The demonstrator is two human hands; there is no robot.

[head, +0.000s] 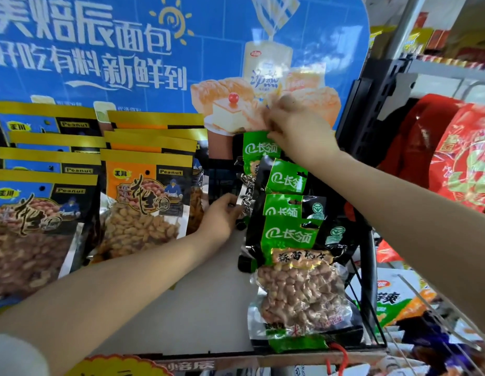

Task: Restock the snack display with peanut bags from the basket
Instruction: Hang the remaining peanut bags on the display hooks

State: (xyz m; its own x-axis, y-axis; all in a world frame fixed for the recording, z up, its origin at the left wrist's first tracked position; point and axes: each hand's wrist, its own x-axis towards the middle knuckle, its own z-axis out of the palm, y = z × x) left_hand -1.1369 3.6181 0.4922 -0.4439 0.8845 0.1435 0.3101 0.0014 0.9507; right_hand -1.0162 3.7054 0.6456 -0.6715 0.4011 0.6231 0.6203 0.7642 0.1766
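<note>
I see my right hand [295,126] pinching the top edge of the rearmost green peanut bag [259,149] at the back of the row on the display shelf [203,289]; fingers [274,137] narrow on the header strip; left hand [222,215] touches the silvery side of the row, fingers loosely curled, grip unclear; bags look vacuum-packed, so lumpy, fairly stiff, moderately heavy; film is glossy, likely slippery; I'd hold by the flat sealed header, not the nut bulge; basket not identifiable.
</note>
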